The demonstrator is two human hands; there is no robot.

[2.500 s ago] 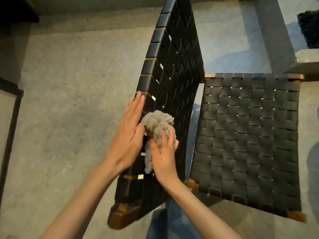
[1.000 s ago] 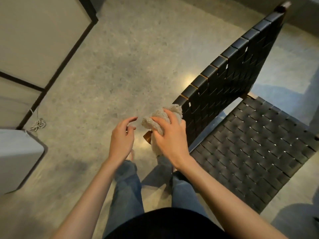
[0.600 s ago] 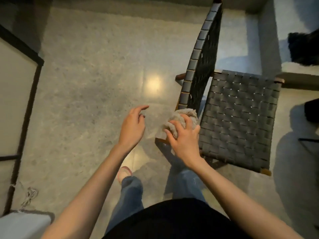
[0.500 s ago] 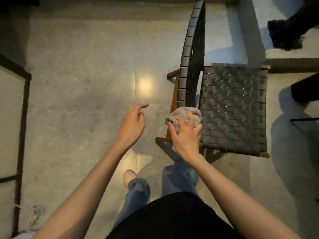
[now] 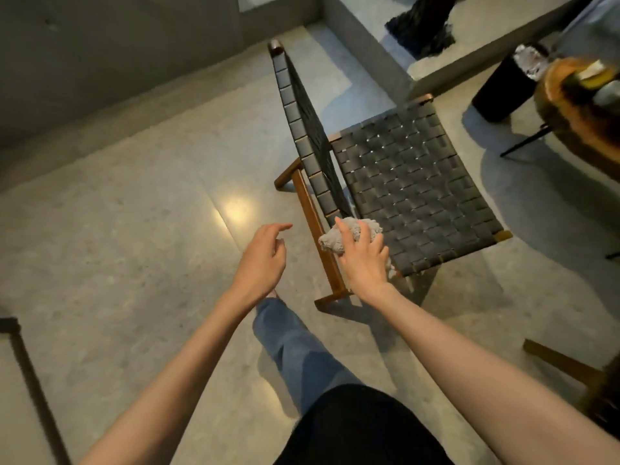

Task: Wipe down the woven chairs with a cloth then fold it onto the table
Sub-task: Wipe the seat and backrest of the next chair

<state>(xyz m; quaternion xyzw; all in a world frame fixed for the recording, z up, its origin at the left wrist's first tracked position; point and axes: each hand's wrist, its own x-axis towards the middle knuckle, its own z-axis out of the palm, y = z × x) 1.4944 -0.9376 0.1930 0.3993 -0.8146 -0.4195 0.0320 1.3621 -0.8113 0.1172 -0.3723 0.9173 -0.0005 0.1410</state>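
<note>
At chair (image 5: pixel 412 182) seat's near corner: your right hand (image 5: pixel 364 260) clutches bunched cloth (image 5: pixel 349 234). Looks soft, light, floppy; grab mid-wad. Left hand (image 5: pixel 265 260) loose, empty.

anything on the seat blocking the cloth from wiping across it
Nothing visible does. The right hand grips the cloth at the near corner of the seat, and no object shows on the weave ahead of it.

The right hand (image 5: pixel 364 260) grips a bunched grey cloth (image 5: pixel 349 234) against the near corner of the black woven chair (image 5: pixel 412 182), while the left hand (image 5: pixel 263 260) hangs loose just beside it.
</note>
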